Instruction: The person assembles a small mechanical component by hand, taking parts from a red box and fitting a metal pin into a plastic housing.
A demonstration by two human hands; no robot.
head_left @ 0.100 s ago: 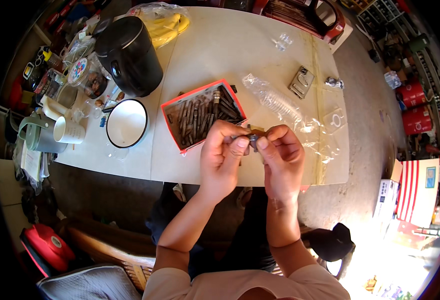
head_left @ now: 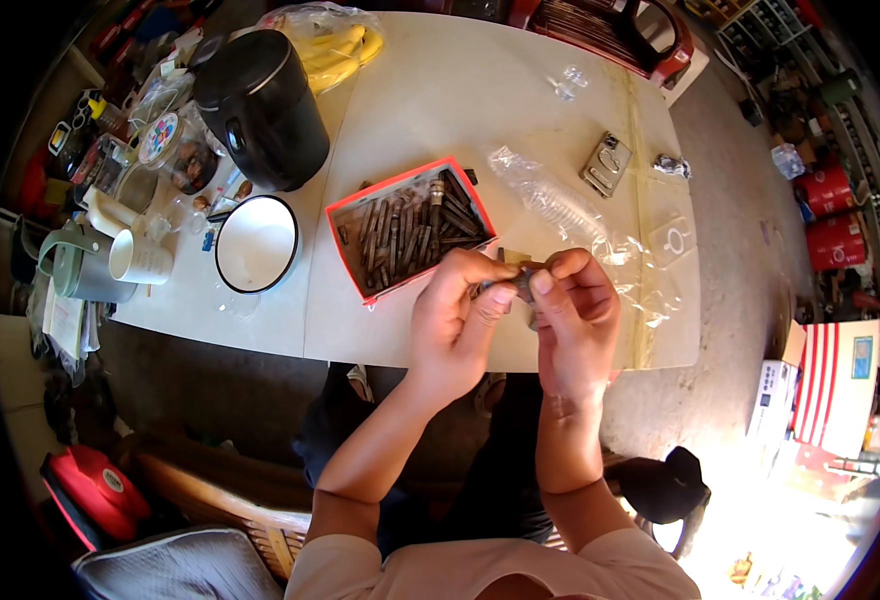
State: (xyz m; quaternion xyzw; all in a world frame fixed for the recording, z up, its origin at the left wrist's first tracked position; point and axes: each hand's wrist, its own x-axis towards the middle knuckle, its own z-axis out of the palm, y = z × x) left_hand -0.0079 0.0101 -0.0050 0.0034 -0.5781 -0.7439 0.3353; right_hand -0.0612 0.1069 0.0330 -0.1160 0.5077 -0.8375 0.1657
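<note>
My left hand (head_left: 459, 318) and my right hand (head_left: 577, 318) meet above the table's near edge, thumbs and fingertips pinched together. Between them is a small grey metal piece (head_left: 524, 283), mostly covered by the fingers; its exact kind cannot be made out. Just left of my left hand lies an open red-rimmed box (head_left: 347, 262), turned at an angle. Several dark metal rods (head_left: 397, 236), like bits or taps, are heaped in it. A small tan piece (head_left: 517, 257) shows behind the fingertips.
Clear plastic packaging (head_left: 550, 200) and a metal plate with cut-outs (head_left: 607, 165) lie to the right on the pale table (head_left: 430, 90). Toward the left stand a white bowl (head_left: 256, 245), a black lidded jug (head_left: 265, 115), a white cup (head_left: 142, 258) and a bag of bananas (head_left: 335, 55).
Both hands have shifted slightly to the right together, still pinching. The fingers now cover more of the small metal piece.
</note>
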